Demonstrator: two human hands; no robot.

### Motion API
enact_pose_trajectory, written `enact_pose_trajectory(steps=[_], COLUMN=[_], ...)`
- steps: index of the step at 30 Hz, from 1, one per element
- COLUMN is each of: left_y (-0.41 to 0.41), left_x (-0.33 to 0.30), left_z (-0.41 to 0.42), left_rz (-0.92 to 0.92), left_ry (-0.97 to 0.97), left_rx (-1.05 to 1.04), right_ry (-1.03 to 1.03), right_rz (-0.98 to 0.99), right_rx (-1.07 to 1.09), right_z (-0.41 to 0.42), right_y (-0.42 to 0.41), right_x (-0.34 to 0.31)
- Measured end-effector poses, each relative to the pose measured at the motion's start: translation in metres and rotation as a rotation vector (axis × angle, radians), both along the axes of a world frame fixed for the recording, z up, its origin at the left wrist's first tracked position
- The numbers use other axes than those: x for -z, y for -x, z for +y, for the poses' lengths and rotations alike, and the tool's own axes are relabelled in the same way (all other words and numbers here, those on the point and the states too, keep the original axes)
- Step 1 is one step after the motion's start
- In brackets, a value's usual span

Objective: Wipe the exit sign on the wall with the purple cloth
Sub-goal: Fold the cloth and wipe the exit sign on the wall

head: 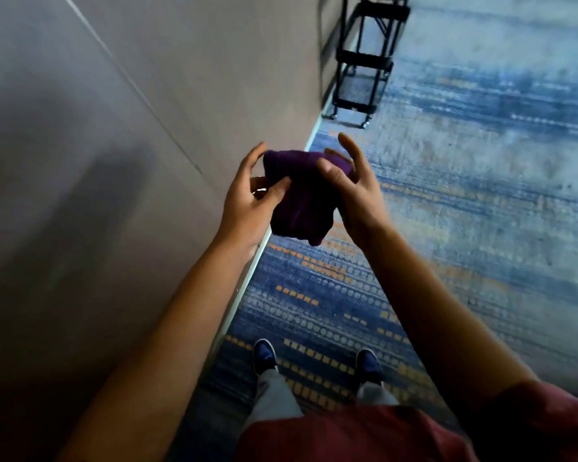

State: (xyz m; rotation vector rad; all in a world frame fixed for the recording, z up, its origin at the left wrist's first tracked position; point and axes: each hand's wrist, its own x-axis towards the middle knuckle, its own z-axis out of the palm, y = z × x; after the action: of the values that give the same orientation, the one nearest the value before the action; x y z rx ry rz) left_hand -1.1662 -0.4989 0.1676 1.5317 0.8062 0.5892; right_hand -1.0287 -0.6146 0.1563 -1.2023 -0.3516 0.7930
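Note:
A bunched purple cloth [299,198] hangs in front of me at mid-frame, held between both hands. My left hand [247,201] grips its left side with the thumb pressed on the fabric. My right hand [351,191] holds its right side with the thumb on top and the fingers spread behind. The cloth's lower corner droops free. The grey wall [97,161] fills the left side. No exit sign is in view.
A black wheeled cart [364,61] stands against the wall further ahead. Blue and orange patterned carpet [464,195] covers the floor to the right. My feet in dark shoes [264,356] stand close to the wall's baseboard.

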Motion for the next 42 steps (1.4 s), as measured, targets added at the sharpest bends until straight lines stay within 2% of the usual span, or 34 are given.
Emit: enact_pose_trajectory(steps=[4,6,9,13,17,21,22,24,25,27,30,33,36,42], left_y=[0.004,0.017,0.028,0.028,0.025,0.019,0.014,0.008,-0.001,-0.011,-0.018,-0.011,0.004,0.002], left_x=[0.02,0.035,0.049,0.068,0.14,0.209,0.21,0.262,0.264,0.32,0.384,0.426,0.438,0.444], left_z=[0.031,0.054,0.072,0.087,0.103,0.126,0.13,0.169,0.168,0.199,0.207,0.216,0.231,0.252], left_rz=[0.078,0.103,0.158,0.172,0.155,0.176,0.199,0.219,0.237,0.279,0.248,0.226,0.276,0.322], left_ry=[-0.099,-0.09,-0.111,-0.182,-0.204,-0.332,-0.365,-0.458,-0.46,-0.535,-0.484,-0.43,-0.511,-0.703], left_rx=[0.052,0.095,0.128,0.13,0.069,0.043,0.075,0.072,0.103,0.1,0.162,0.245,0.238,0.277], right_ry=[0.048,0.098,0.138,0.174,0.153,0.107,0.104,0.044,0.025,-0.048,-0.074,-0.099,-0.137,-0.086], right_rz=[0.03,0.036,0.047,0.044,0.056,0.104,0.089,0.042,0.015,-0.053,-0.129,-0.066,0.028,0.034], right_rx=[0.046,0.081,0.024,0.1,0.146,0.191,0.186,0.164,0.15,0.116,0.179,0.182,0.175,0.148], right_z=[0.018,0.032,0.039,0.051,0.075,0.112,0.116,0.158,0.154,0.19,0.189,0.182,0.19,0.189], right_y=[0.043,0.063,0.076,0.072,0.062,0.063,0.063,0.062,0.055,0.046,0.038,0.046,0.049,0.025], right_x=[0.027,0.047,0.055,0.079,0.14,0.217,0.22,0.283,0.29,0.365,0.43,0.477,0.502,0.531])
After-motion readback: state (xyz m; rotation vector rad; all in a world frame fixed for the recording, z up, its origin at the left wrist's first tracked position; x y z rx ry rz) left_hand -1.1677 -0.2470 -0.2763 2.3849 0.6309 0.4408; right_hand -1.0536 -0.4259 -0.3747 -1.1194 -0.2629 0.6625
